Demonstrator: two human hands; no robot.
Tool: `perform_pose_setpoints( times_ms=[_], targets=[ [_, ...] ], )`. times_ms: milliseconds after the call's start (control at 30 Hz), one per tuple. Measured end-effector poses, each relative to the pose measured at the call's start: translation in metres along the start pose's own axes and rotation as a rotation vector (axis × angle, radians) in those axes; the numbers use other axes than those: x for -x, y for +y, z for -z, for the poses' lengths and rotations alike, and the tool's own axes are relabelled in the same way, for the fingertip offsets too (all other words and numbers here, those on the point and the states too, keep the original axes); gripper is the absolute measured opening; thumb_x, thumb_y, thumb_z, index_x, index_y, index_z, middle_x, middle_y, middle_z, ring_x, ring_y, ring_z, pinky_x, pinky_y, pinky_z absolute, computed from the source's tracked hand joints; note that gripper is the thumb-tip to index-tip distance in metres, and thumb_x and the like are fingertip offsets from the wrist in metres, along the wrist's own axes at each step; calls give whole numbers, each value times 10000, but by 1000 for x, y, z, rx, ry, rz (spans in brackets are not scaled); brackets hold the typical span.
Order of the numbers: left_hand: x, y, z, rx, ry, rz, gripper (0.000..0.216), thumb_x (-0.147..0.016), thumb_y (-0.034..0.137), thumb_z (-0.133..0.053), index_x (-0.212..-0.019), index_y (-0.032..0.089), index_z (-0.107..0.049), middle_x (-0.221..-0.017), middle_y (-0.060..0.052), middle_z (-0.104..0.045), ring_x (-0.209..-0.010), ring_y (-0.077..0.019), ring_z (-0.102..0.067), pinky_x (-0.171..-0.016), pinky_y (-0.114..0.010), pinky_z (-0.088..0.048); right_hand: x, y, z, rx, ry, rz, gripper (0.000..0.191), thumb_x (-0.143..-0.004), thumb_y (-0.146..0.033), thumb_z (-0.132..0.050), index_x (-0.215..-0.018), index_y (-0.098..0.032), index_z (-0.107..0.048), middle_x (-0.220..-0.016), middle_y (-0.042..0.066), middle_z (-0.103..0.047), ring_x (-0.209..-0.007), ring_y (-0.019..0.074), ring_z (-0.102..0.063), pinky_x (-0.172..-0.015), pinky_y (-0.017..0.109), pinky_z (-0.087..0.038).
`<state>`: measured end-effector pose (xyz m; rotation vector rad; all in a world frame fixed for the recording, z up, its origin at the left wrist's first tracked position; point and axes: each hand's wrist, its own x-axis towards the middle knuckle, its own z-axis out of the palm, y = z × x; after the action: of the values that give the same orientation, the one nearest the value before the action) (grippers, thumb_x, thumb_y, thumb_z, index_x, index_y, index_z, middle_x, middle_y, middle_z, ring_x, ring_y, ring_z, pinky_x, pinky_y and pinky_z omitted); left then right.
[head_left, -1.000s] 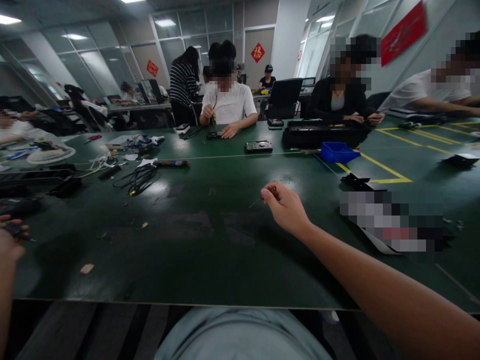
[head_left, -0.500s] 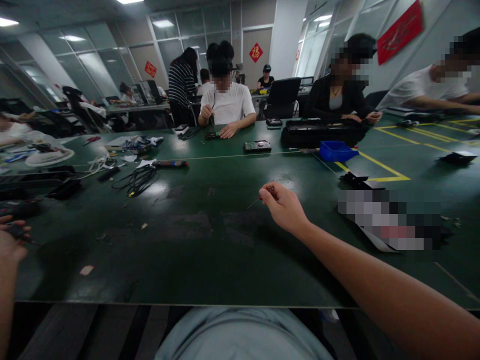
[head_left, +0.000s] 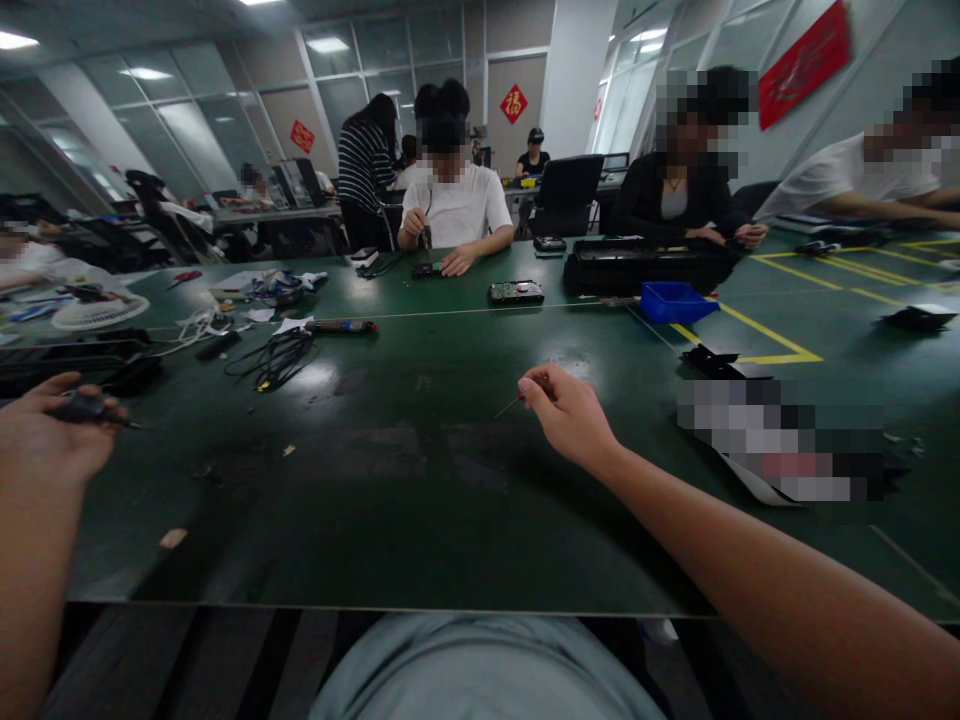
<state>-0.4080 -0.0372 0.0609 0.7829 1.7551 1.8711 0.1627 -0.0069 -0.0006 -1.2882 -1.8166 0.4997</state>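
Note:
My right hand (head_left: 571, 414) is stretched out over the middle of the green table (head_left: 420, 500), fingers closed around a thin screwdriver (head_left: 513, 403) whose metal tip points left. My left hand (head_left: 56, 435) is raised at the left edge, fingers curled round a small dark object (head_left: 84, 408) with a thin point sticking out to the right. Both hands hover above the table top.
Black cables (head_left: 274, 358) and a long tool (head_left: 341, 326) lie at the far left. A hard drive (head_left: 517, 292), a blue bin (head_left: 673, 301) and a black case (head_left: 649, 265) sit further back. Several people work across the table. A blurred patch (head_left: 780, 440) lies right.
My left hand has risen and moved right into view with the small dark object. My right hand has stayed almost still.

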Motion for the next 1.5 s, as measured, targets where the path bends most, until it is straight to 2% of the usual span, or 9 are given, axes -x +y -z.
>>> perform_pose_setpoints(
  times_ms=[33, 133, 533, 733, 933, 1067, 1233, 1367, 1500],
  targets=[
    [12, 8, -16, 64, 80, 9, 363, -464, 176, -483, -824, 166, -442, -682, -13, -412, -578, -158, -397, -574, -261, -376, 0, 0, 0, 2, 0, -4, 241, -956, -410, -497, -904, -207, -617, -736, 31, -671, -686, 195, -626, -648, 320, -437],
    [43, 25, -62, 182, 35, 31, 346, -476, 131, -492, -822, 133, -511, -678, -26, -448, -581, -163, -432, -584, -279, -383, 0, 0, 1, 5, 2, -6, 241, -953, -410, -497, -903, -208, -618, -731, 30, -672, -682, 194, -626, -645, 319, -435],
    [146, 16, -193, 258, -596, 206, 278, -695, 76, -464, -939, 124, -590, -686, -32, -486, -627, -164, -500, -610, -284, -423, 1, 0, 1, -7, 7, 23, 244, -960, -418, -495, -916, -209, -615, -744, 24, -667, -690, 188, -626, -643, 311, -435],
    [196, 1, -239, 308, -914, 264, 310, -694, 164, -546, -1000, 145, -592, -789, -50, -530, -705, -183, -529, -665, -326, -439, 2, -1, 3, -4, 2, 21, 247, -964, -422, -491, -917, -212, -613, -731, 21, -659, -681, 188, -622, -637, 312, -432],
    [242, -27, -266, -220, -1066, -119, 560, -644, 12, -623, -1156, 210, -515, -1023, -57, -585, -934, -212, -557, -848, -362, -412, 2, -3, 2, -48, 22, 5, 224, -976, -399, -474, -947, -214, -599, -701, 8, -648, -656, 179, -621, -627, 304, -430],
    [257, -46, -271, -586, -1110, -396, 350, -793, 51, -554, -1115, 186, -534, -1060, -89, -587, -975, -233, -556, -852, -374, -437, 1, -1, -1, -79, 34, 24, 197, -978, -351, -465, -1022, -203, -587, -743, 14, -658, -714, 183, -644, -678, 308, -453],
    [246, -62, -272, -724, -1209, -673, 270, -835, 91, -583, -1070, 213, -637, -1095, -68, -640, -1051, -250, -557, -941, -414, -445, 1, -4, 1, -59, -18, 14, 191, -966, -343, -486, -976, -202, -615, -746, 16, -665, -699, 177, -631, -653, 303, -439],
    [233, -70, -273, -680, -1169, -731, 312, -844, 92, -602, -1119, 229, -659, -1177, -59, -649, -1115, -246, -563, -1016, -434, -425, 2, -5, 3, -6, -10, 8, 259, -957, -402, -507, -837, -206, -627, -714, 17, -657, -653, 174, -600, -618, 310, -409],
    [228, -70, -271, -619, -1133, -665, 336, -854, 113, -622, -1170, 223, -650, -1202, -58, -648, -1140, -234, -573, -1035, -417, -426, 3, 0, 0, -181, 36, -32, 255, -963, -416, -502, -905, -203, -629, -779, 30, -677, -729, 184, -634, -669, 323, -459]
  ],
)
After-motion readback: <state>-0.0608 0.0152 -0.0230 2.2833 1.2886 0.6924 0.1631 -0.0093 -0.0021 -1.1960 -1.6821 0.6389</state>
